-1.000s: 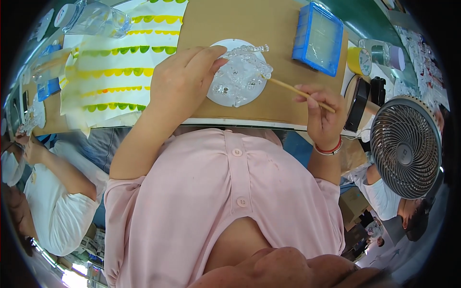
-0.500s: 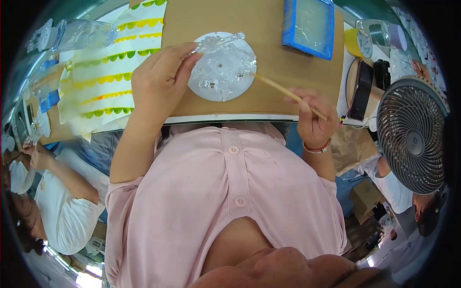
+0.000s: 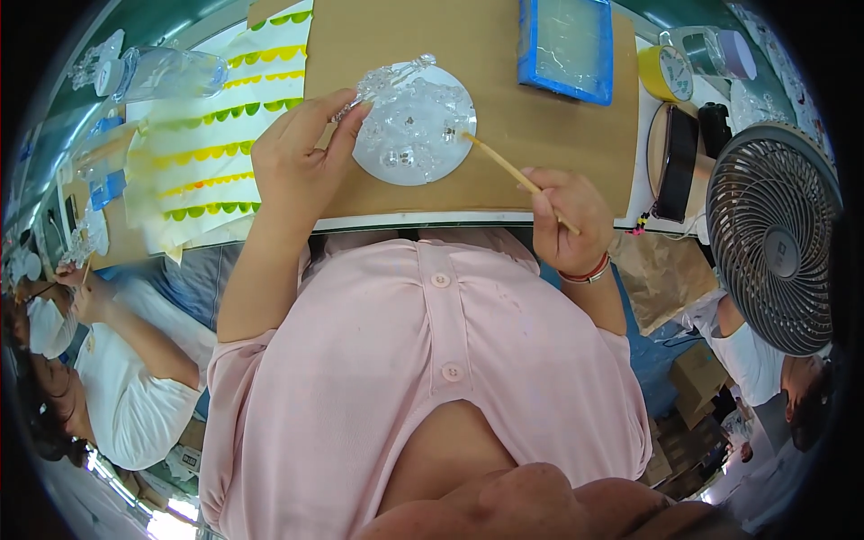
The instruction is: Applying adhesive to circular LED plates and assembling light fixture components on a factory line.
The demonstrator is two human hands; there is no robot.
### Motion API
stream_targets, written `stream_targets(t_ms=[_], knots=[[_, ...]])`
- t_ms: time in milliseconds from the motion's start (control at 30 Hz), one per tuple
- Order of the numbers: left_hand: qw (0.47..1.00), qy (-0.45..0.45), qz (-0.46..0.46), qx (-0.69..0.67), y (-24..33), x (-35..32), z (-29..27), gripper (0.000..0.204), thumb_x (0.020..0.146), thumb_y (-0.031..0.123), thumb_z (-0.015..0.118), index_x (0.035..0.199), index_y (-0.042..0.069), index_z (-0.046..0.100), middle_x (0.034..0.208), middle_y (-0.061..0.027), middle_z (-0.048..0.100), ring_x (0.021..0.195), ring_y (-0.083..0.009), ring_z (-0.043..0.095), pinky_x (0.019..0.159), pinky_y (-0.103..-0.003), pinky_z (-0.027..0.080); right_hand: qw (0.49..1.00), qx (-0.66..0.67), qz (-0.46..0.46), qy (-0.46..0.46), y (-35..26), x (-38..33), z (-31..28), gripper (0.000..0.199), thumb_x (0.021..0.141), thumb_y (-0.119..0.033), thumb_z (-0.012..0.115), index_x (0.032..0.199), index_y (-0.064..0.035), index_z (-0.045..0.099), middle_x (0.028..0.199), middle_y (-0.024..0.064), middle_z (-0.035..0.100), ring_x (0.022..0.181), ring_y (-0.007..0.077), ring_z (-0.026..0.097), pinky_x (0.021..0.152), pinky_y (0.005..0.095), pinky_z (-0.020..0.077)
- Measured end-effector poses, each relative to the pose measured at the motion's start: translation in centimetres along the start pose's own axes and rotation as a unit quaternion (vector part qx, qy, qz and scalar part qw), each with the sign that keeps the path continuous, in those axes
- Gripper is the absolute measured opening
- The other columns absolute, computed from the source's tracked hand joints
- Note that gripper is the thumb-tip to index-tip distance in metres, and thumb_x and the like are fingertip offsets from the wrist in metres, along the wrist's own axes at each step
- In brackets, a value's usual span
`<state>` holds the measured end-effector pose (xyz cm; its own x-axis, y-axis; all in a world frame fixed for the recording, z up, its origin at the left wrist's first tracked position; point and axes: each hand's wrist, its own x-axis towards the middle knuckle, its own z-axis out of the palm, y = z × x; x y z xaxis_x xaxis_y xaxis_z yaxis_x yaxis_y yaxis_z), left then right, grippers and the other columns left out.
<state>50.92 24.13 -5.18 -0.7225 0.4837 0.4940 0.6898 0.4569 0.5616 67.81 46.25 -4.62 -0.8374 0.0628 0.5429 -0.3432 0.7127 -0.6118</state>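
My left hand [image 3: 299,153] pinches one end of a slim, clear beaded piece [image 3: 396,76] between thumb and fingers. The piece slants over the upper left of a round white plate [image 3: 438,175], on which several clear, glassy small parts [image 3: 409,121] are heaped. In my right hand [image 3: 576,219] is a thin wooden stick [image 3: 504,164], gripped near its back end. Its tip reaches the small parts by the plate's right edge; whether it touches one or has picked it up is too small to tell.
Cardboard [image 3: 504,54] covers the table. A blue-rimmed tray [image 3: 526,54] lies at back right, near a yellow tape roll [image 3: 668,74], black case [image 3: 677,171] and fan [image 3: 776,243]. Left are scallop-patterned sheets [image 3: 211,162] and a clear bottle [image 3: 175,74]. Co-workers sit on both sides.
My right hand has shifted left and slightly down, and the stick's tip has moved a little left over the plate. My left hand still pinches the beaded piece. The whole view has shifted slightly.
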Motion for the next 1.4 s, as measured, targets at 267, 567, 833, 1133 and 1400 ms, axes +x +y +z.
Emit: stream_targets(t_ms=[267,567,833,1133,1400], knots=[[0.999,0.027,0.009,0.022,0.3,0.0,0.2,0.017,0.074,0.009,0.078,0.087,0.005,0.069,0.077,-0.0073,0.069,0.063,-0.0201,0.065,0.056,-0.027,0.051,0.997,0.020,0.012,0.078,-0.1,0.6,-3.3,0.012,0.093,-0.006,0.055,0.096,0.0009,0.046,0.084,0.0238,0.066,0.067,0.0260,0.065,0.059,0.0326,0.0518],[0.999,0.008,-0.008,0.045,0.3,0.4,0.2,0.020,0.075,0.010,0.077,0.092,0.006,0.068,0.083,-0.0079,0.070,0.071,-0.0220,0.067,0.061,-0.030,0.052,0.975,-0.053,0.093,0.196,3.3,3.6,-2.9,0.011,0.093,-0.003,0.055,0.098,0.0032,0.048,0.081,0.0192,0.065,0.064,0.0180,0.064,0.061,0.0265,0.0535],[1.000,0.007,-0.017,0.001,0.3,0.2,-0.7,0.021,0.076,0.009,0.076,0.095,0.006,0.068,0.086,-0.0084,0.070,0.074,-0.0227,0.067,0.063,-0.030,0.052,0.975,-0.040,0.090,0.201,2.6,3.2,-3.2,0.009,0.093,-0.003,0.055,0.097,0.0020,0.049,0.082,0.0210,0.065,0.062,0.0181,0.063,0.059,0.0268,0.0522],[1.000,0.003,-0.017,0.000,-0.1,0.2,-0.5,0.016,0.077,0.009,0.075,0.091,0.005,0.069,0.083,-0.0074,0.070,0.069,-0.0214,0.066,0.060,-0.029,0.051,0.983,0.089,0.111,0.119,0.4,0.6,-0.5,0.007,0.093,-0.002,0.052,0.097,0.0012,0.046,0.088,0.0230,0.066,0.066,0.0197,0.064,0.062,0.0278,0.0516],[1.000,0.016,-0.009,0.013,-0.2,0.0,-0.4,0.014,0.077,0.009,0.076,0.089,0.006,0.069,0.079,-0.0065,0.069,0.066,-0.0200,0.065,0.057,-0.028,0.050,0.986,0.061,0.122,0.098,1.2,0.9,1.0,0.007,0.094,-0.002,0.051,0.098,0.0020,0.047,0.089,0.0214,0.065,0.068,0.0174,0.064,0.062,0.0244,0.0509]])
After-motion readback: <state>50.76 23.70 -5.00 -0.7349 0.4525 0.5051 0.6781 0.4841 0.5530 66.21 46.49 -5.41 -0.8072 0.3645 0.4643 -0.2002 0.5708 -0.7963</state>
